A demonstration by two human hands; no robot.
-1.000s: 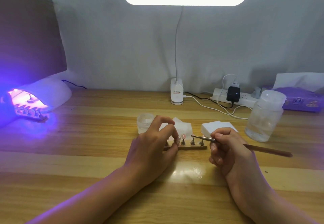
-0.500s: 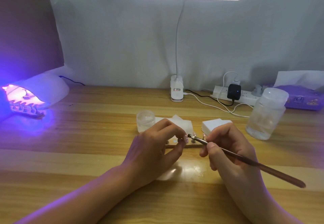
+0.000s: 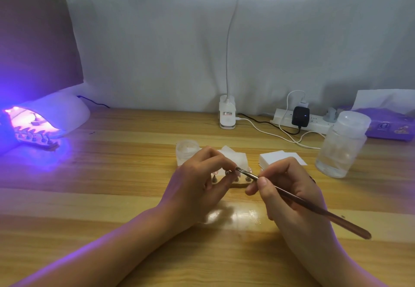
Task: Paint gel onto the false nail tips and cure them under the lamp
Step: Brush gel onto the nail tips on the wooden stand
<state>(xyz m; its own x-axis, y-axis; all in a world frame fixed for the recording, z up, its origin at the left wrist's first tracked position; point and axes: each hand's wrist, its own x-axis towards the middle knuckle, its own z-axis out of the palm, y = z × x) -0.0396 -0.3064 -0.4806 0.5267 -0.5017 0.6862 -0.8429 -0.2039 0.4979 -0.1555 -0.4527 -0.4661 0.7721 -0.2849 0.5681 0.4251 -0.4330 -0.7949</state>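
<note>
**Head view: brush at a pinched nail tip**

The left hand (image 3: 197, 187) pinched a small false nail tip on a metal post (image 3: 228, 172) at the centre of the wooden table (image 3: 112, 196). The right hand (image 3: 289, 187) grasped a slender brown brush (image 3: 314, 208), its bristles at that tip. At the far left, a white curing lamp (image 3: 51, 116) glowed violet.

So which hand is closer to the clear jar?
Right. The right hand is left of the jar, holding the brush; the left hand is farther left, pinching a nail tip.
</note>
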